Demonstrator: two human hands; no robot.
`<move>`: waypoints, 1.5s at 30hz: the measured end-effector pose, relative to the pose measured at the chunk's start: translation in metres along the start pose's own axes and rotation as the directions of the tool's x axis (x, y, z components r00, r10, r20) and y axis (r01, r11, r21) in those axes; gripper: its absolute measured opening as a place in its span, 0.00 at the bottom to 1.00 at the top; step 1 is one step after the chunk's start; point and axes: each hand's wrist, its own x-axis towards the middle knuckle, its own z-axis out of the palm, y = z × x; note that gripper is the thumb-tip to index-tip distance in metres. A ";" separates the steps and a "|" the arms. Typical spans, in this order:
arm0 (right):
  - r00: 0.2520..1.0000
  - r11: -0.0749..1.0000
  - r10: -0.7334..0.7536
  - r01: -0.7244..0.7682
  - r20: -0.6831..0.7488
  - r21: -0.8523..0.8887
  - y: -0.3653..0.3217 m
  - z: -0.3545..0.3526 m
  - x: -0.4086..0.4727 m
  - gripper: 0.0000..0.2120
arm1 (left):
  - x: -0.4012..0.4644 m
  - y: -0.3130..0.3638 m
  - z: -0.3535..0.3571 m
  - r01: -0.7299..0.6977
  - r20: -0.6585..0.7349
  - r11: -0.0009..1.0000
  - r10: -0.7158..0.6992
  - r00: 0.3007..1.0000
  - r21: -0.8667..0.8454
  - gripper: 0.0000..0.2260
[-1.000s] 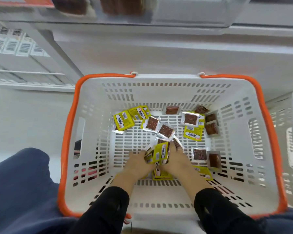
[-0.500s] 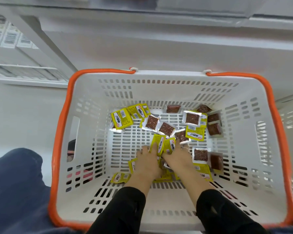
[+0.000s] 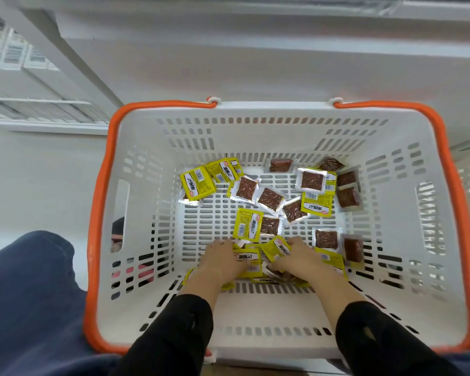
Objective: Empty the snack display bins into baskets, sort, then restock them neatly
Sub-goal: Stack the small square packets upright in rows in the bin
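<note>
White slatted plastic with an orange rim (image 3: 101, 202) makes up the basket (image 3: 255, 131) that holds the task's snack packets, all of them loose on its floor rather than in any display bin. Both hands reach down into the near end, where the yellow packets (image 3: 248, 260) are thickest, which suggests the person is gathering like with like as part of the sorting step. The left hand (image 3: 219, 263) lies over the heap with its fingers curled down onto the wrappers; its grip seems to be closing on a small stack, though the fingertips are hidden beneath the foil. The right hand (image 3: 299, 260) pinches one yellow packet (image 3: 277, 248) up at an angle, clasped between thumb and fingers. Clear-windowed packets (image 3: 270, 198) showing brown contents sit farther off, scattered toward the far and right side, apart from the hands. How many packets lie under the palms cannot be told. Print on the wrappers is too small to read. Black sleeves (image 3: 174, 337) cover both wrists, a dark blue trouser leg (image 3: 27, 294) fills the lower left, and a second basket at the right edge is mostly cut off.
</note>
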 end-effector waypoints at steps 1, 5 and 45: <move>1.000 0.996 -0.002 0.002 0.004 0.093 0.000 0.001 0.001 0.40 | 0.000 -0.001 0.000 -0.012 -0.009 0.999 0.011 1.000 -0.053 0.27; 0.999 0.968 -0.013 0.005 0.030 0.253 0.002 0.005 0.009 0.44 | -0.002 0.006 -0.005 0.061 0.070 0.904 -0.035 0.997 -0.423 0.23; 0.860 -0.081 -0.384 0.333 -0.338 0.939 -0.042 -0.059 -0.184 0.16 | -0.182 0.065 -0.100 -0.851 -0.879 0.482 0.290 0.379 -0.208 0.14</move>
